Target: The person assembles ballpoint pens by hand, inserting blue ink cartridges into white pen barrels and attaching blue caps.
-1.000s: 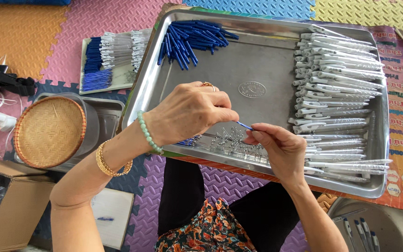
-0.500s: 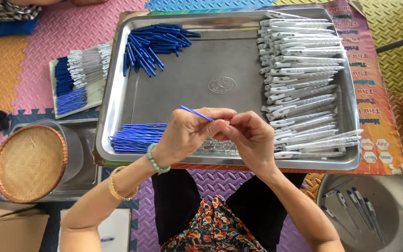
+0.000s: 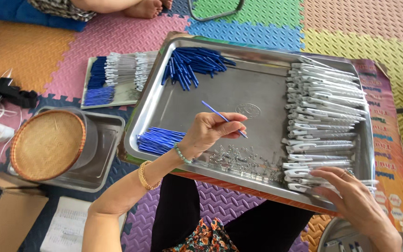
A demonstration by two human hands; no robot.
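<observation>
A person sits on a floor of coloured foam mats with a large metal tray point(image 3: 257, 100) across the lap. The left hand point(image 3: 211, 133) is curled over the middle of the tray, thumb and fingers pinching a thin blue pen refill point(image 3: 222, 118) that slants up and away from the fingers, its tip pointing toward the right hand. Just below this hand lies a scatter of small metal springs point(image 3: 243, 163). Beside its wrist sits a bundle of blue refills point(image 3: 159, 141), and beyond the hand, at the tray's far edge, lies a second heap of blue refills point(image 3: 194, 65). The right hand point(image 3: 350, 200) rests at the tray's near right corner, fingers loosely spread over the nearest of a long row of white pen barrels point(image 3: 325, 121); whether it grips one cannot be told. Off the tray, past the left forearm, stands a round woven basket point(image 3: 47, 144) in a smaller metal tray point(image 3: 106, 158).
</observation>
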